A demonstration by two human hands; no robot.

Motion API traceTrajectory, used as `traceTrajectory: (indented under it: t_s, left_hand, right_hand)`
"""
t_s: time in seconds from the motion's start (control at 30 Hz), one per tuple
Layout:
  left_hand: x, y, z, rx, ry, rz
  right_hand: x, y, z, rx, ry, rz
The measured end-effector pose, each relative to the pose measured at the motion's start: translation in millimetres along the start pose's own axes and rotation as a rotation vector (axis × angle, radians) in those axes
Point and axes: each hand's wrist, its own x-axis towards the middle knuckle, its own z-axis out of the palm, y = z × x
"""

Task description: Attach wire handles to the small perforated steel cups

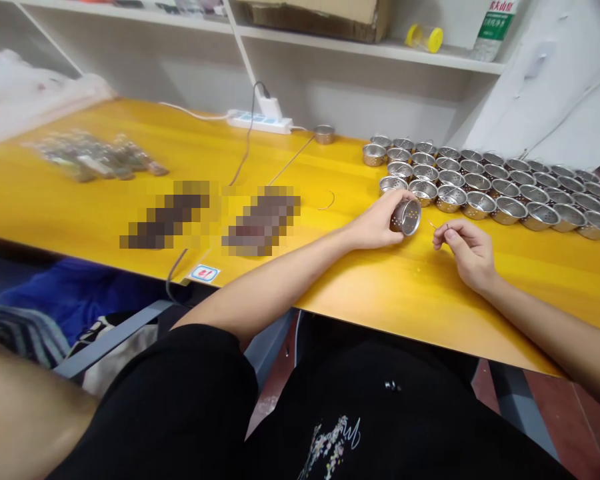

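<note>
My left hand is wrapped round a small perforated metal cup, which is tilted on its side with its opening toward the right. To the right of the cup, my right hand pinches a thin wire piece between thumb and fingertips; the wire and cup are apart. Just behind both hands stand rows of similar metal cups, several with thin wires across their tops. A thin curved wire lies on the yellow table to the left of my left hand.
A lone metal cup stands near a white power strip at the back. Blurred small packets lie at the left. Two pixelated objects and a dark cable are left of my forearm.
</note>
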Motion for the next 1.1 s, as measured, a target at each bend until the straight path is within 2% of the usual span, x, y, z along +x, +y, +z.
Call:
traceTrajectory:
  t_s: [0.2,0.43,0.73,1.1]
  left_hand:
    - [-3.1,5.9,0.7,0.03,-0.065,-0.019]
    - [-2.1,7.7,2.9,0.022,-0.073,0.028]
    - [-3.8,-1.0,8.7,-0.01,-0.062,0.127]
    - [-5.0,1.9,12.3,-0.111,-0.074,0.168]
  right_hand:
    - [8.5,7.8,-4.4,0.063,-0.119,0.074]
    - [10.7,-1.3,-2.6,0.032,-0.242,0.119]
    - [12.8,-1.9,-1.7,-0.05,-0.278,0.104]
    - [13.0,-2.0,-5.5,-0.022,-0.337,0.079]
